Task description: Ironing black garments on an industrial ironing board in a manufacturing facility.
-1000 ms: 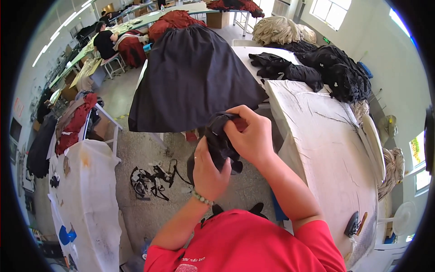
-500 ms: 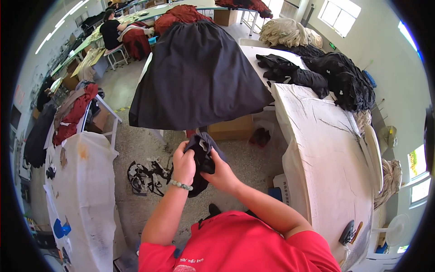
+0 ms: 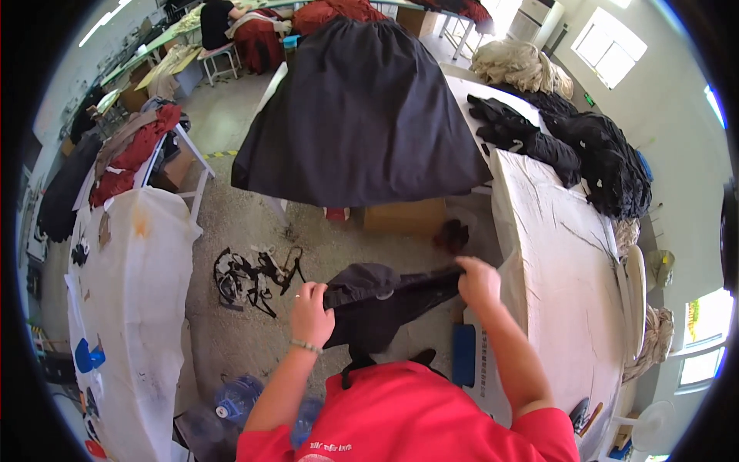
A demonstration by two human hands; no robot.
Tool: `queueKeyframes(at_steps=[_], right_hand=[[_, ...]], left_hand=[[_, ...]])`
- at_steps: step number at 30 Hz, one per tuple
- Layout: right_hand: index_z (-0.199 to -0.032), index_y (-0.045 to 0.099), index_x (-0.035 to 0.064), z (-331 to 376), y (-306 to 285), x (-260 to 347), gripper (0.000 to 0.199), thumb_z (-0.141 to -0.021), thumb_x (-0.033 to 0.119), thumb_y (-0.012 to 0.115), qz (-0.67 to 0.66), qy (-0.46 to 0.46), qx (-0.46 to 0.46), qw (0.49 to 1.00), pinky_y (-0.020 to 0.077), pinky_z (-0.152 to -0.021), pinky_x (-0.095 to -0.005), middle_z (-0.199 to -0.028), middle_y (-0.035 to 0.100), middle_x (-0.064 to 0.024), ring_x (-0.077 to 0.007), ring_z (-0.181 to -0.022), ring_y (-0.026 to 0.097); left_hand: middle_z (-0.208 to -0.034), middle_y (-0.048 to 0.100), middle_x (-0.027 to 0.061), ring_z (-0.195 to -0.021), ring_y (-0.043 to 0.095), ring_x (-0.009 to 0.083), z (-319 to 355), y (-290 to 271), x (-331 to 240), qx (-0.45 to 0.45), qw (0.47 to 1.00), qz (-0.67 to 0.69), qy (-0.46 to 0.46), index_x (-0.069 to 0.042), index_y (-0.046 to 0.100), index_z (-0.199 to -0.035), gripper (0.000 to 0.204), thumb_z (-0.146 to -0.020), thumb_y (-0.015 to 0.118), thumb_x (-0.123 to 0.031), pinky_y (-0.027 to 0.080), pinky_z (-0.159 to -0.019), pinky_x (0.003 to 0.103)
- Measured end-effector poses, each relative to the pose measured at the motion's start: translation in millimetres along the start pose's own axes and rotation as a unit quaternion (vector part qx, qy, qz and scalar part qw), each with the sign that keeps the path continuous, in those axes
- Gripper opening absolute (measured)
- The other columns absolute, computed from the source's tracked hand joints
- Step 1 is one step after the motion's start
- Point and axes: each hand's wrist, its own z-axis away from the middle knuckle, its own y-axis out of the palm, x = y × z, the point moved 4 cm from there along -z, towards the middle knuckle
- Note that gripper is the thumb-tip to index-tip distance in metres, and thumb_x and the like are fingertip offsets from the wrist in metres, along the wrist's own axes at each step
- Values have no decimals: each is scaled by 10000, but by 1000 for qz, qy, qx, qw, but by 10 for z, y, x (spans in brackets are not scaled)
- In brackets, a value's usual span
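A dark fabric piece (image 3: 385, 312), apparently a garment with a gathered edge, is stretched between my two hands above the floor. My left hand (image 3: 312, 312) is closed on its left end, with a beaded bracelet at the wrist. At the upper right corner, my right hand (image 3: 479, 285) grips the cloth, slightly blurred. The lower part of the piece hangs in front of my red shirt. Beyond it, a wide black skirt-like garment (image 3: 362, 115) with a gathered top lies spread over a table end, its hem hanging toward me.
A cloth-covered table (image 3: 570, 262) stands at my right, with black garments (image 3: 608, 162) piled at its far end. Another covered table (image 3: 146, 292) is at my left. Black straps (image 3: 254, 277), a cardboard box (image 3: 406, 216) and a water bottle (image 3: 239, 398) are on the floor. A person (image 3: 218, 23) sits far left.
My hands have moved apart, the right one outward to the right. The bunched dark fabric is now pulled open between them. The view has shifted a little.
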Motion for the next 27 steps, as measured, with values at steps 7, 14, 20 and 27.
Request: queueKeyframes(at_steps=[7, 14, 20, 27], right_hand=[[-1025, 708, 116, 259, -1253, 1379, 320, -730, 32, 616, 26, -300, -22, 953, 571, -658, -344, -1156, 721, -50, -207, -809, 724], [-835, 695, 83, -74, -1539, 45, 156, -758, 46, 565, 173, -20, 17, 985, 514, -758, -504, -888, 706, -163, -393, -869, 662], [-905, 642, 0, 281, -1649, -136, 302, -636, 52, 516, -196, -79, -89, 973, 506, -754, -322, -823, 652, -123, -212, -781, 641], [-899, 619, 34, -319, -748, -314, 232, -725, 161, 702, -100, -60, -1, 993, 530, -688, -452, -815, 651, -197, -411, -787, 658]], left_hand=[[-901, 719, 209, -558, 675, 266, 516, 1501, 201, 308, 659, 553, -406, -83, 549, -1322, 371, -1002, 382, -163, 578, -476, 387], [-958, 714, 165, -795, 714, 265, -572, 6, -615, 25, 929, 368, -41, -15, 596, -1186, 281, -907, 582, -43, 563, -704, 364], [-1066, 616, 152, -971, 607, 375, -588, -586, -764, -140, 970, 150, 133, -61, 630, -1072, 337, -765, 768, -52, 501, -824, 437], [-859, 652, 186, -861, 677, 384, -1225, -580, -408, -60, 975, 141, 162, 1, 583, -938, 170, -786, 628, 65, 545, -771, 393]])
